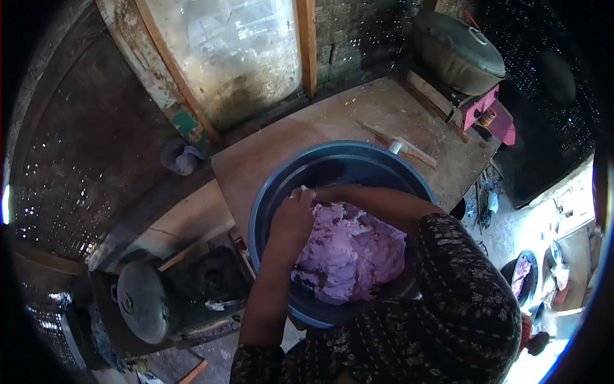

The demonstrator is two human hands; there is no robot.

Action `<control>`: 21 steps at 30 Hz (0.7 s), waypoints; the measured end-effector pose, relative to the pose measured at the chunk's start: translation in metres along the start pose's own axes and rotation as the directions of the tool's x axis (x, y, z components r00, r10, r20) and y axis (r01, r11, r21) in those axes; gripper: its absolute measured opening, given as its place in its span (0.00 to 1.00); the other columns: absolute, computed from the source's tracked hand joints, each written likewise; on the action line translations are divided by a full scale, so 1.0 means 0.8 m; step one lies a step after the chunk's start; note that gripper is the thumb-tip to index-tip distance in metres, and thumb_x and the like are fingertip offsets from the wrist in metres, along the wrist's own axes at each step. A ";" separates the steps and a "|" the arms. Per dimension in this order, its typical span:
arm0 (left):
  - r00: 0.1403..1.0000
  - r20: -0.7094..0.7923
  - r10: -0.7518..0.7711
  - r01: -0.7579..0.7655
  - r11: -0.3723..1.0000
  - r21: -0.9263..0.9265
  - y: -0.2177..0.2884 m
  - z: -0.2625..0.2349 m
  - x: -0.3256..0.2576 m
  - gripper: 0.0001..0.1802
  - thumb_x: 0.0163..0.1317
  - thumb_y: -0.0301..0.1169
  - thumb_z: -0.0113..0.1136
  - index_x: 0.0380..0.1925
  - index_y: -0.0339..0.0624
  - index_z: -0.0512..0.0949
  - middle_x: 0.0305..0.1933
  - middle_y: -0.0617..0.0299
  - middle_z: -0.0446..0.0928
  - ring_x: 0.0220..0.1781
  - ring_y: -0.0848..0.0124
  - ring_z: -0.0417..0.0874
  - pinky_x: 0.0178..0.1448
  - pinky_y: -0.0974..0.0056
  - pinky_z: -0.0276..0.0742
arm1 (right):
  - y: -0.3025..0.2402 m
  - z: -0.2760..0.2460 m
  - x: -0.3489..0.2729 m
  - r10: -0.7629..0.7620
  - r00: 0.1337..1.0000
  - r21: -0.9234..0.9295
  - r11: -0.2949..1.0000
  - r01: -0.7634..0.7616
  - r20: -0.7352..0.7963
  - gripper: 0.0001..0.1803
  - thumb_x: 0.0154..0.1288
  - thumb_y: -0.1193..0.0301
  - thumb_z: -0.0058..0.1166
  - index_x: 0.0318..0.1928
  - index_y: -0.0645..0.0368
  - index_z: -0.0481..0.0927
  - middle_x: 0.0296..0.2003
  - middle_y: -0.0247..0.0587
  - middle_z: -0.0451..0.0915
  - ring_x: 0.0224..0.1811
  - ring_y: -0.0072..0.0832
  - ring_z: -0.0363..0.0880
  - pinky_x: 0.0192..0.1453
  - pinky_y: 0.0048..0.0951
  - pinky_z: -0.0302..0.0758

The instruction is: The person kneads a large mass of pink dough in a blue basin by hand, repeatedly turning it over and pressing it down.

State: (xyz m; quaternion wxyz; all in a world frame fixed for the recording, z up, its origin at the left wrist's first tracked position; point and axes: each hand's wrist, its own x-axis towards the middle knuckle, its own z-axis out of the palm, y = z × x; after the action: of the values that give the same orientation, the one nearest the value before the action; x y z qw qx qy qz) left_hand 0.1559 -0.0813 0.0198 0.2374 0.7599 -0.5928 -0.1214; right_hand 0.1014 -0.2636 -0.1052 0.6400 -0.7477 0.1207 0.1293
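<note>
A big blue basin (275, 192) stands on a wooden table (256, 166) and holds a large lump of purple dough (352, 256). My left hand (293, 214) presses into the dough's upper left edge, fingers curled and dusted with dough. My right forearm reaches across the basin from the right; my right hand (318, 194) lies at the dough's top edge just beyond the left hand, mostly hidden behind it. Both hands are in contact with the dough.
A wooden stick with a white piece (400, 146) lies on the table behind the basin. A lidded dark pot (457, 51) sits on a pink stand at back right. Another round lid (141, 297) rests on a stove at lower left. A woven wall and window frame stand behind.
</note>
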 end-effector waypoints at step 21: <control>0.959 -0.052 0.278 -0.282 0.928 -0.242 0.010 0.002 -0.037 0.20 0.57 0.35 0.62 0.46 0.36 0.71 0.59 0.40 0.69 0.61 0.47 0.70 0.64 0.55 0.64 | -0.116 0.127 -0.328 0.247 0.954 -0.799 0.532 -0.279 -0.168 0.35 0.52 0.45 0.59 0.57 0.51 0.74 0.68 0.40 0.56 0.71 0.56 0.44 0.61 0.74 0.54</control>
State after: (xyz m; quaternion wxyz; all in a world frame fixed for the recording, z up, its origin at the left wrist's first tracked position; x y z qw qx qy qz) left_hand 0.1404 -0.0543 0.0199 0.3501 0.6332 -0.6732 -0.1527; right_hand -0.1162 -0.1450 0.0570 0.1950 -0.9326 0.1695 0.2519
